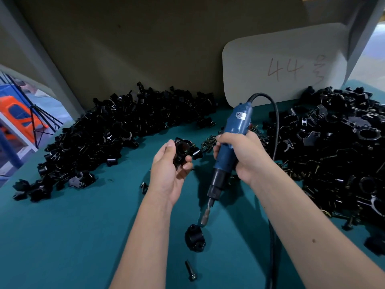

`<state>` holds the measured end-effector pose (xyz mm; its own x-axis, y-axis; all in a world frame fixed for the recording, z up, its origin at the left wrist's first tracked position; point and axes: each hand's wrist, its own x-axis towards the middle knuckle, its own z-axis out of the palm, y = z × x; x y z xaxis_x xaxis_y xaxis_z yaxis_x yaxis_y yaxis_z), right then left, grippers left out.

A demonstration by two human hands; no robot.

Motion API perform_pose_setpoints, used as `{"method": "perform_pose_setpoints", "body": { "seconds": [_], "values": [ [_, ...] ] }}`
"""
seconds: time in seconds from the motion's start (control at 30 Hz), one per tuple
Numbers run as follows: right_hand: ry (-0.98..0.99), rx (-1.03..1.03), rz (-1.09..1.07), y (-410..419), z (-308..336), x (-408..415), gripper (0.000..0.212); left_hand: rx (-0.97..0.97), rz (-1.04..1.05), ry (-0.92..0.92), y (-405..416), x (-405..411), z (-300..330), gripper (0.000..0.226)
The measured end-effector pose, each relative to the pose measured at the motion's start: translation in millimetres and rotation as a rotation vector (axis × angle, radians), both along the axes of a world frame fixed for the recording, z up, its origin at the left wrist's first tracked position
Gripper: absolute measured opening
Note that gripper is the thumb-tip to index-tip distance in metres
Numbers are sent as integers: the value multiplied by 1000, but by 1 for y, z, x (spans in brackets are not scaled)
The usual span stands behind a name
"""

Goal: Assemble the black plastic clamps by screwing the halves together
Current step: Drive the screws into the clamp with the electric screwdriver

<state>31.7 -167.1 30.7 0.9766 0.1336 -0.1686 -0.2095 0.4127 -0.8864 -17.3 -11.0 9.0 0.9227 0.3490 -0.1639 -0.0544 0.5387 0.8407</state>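
Observation:
My left hand [169, 170] holds a black plastic clamp [182, 152] with a round bore, fingers and thumb curled round it above the table. My right hand [239, 157] grips a blue electric screwdriver [229, 147], held upright with its bit [205, 217] pointing down. The bit tip touches a hole of a black clamp half [194, 238] lying on the teal table [73, 236]. A loose black screw [190, 270] lies just in front of that half.
A long heap of black clamp parts [114, 130] runs across the back left. A bigger heap [333, 153] fills the right side. Brass-coloured screws [210, 142] lie between them. A white card marked 44 [285, 67] leans on the back wall. The screwdriver's black cable [276, 132] loops right.

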Motion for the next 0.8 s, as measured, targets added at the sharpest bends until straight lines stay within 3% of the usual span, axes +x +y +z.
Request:
{"method": "perform_pose_setpoints", "body": {
  "seconds": [0.17,0.33,0.53,0.63,0.8],
  "values": [
    [-27,-35,-17,3,-2,-2,45,40,13,-12,-2,1,-2,19],
    [-68,46,-87,2,1,-4,41,110,14,3,-2,2,-3,21],
    [-135,309,-438,-8,19,-3,27,463,100,101,8,3,-12,34],
    [-164,401,-598,-16,25,-3,24,627,11,163,8,3,-16,34],
    [-178,469,-752,-22,30,-2,28,703,-170,186,1,3,-18,33]
  ]
}}
